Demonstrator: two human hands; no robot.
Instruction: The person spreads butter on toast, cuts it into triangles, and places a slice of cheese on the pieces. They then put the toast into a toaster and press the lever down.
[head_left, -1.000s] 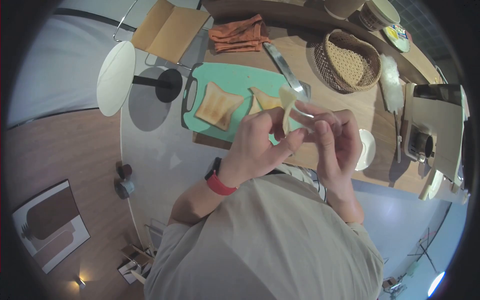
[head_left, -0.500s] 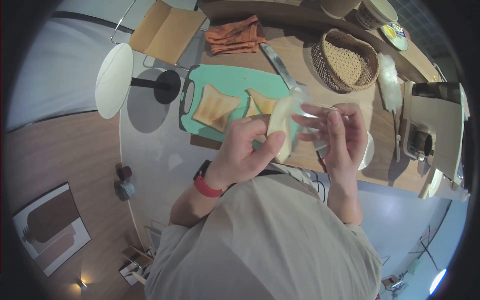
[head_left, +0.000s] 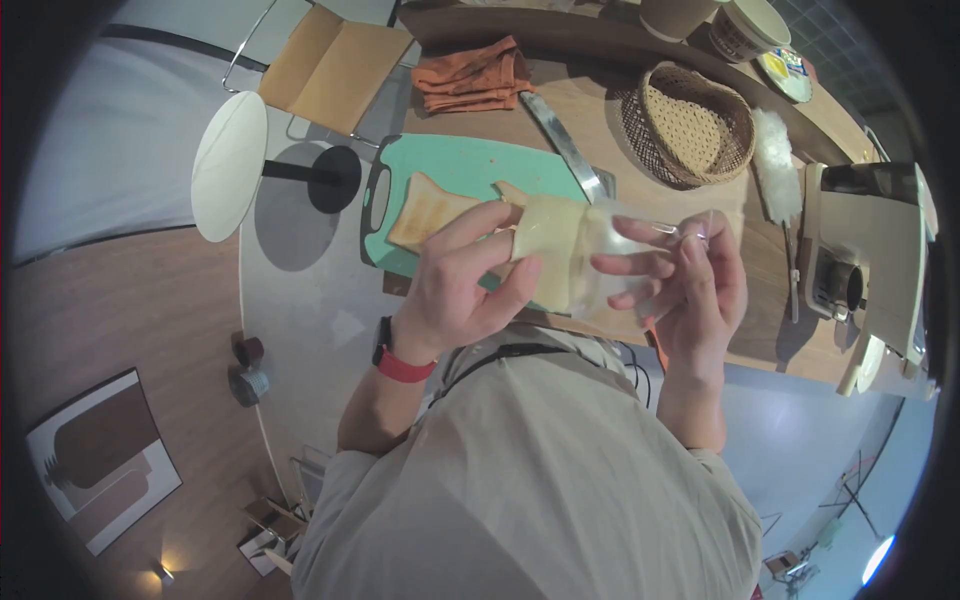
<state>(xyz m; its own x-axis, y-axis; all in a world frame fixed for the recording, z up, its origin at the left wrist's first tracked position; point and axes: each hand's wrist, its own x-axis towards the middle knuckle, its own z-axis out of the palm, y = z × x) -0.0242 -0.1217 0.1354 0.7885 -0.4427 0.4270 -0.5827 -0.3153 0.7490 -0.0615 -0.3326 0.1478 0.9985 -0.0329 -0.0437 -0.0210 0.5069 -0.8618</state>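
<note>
Between the thumb and fingers of my left hand [head_left: 450, 285] is a pale yellow cheese slice [head_left: 547, 245], its face turned up to me. A transparent plastic wrapper [head_left: 606, 235] stretches from the slice's right side to my right hand [head_left: 705, 300]. My right thumb and index finger pinch the film, while the other fingers are spread behind it. Below the hands lies a mint-green cutting board [head_left: 480, 155]. One toasted bread slice [head_left: 428, 212] on it is partly covered by my left hand. Of a second toast [head_left: 510, 192], only a corner shows behind the cheese.
A long knife [head_left: 562, 142] lies across the board's far right edge. Behind stand an orange cloth [head_left: 472, 75] and a woven basket [head_left: 695, 130]. To the right are a white fluffy duster [head_left: 775, 165] and a coffee machine [head_left: 875, 260]. Cups [head_left: 748, 28] stand on the back ledge.
The cheese slice has turned from nearly edge-on to face-up. My left hand has shifted a little left and my right hand slightly right, spreading the wrapper between them.
</note>
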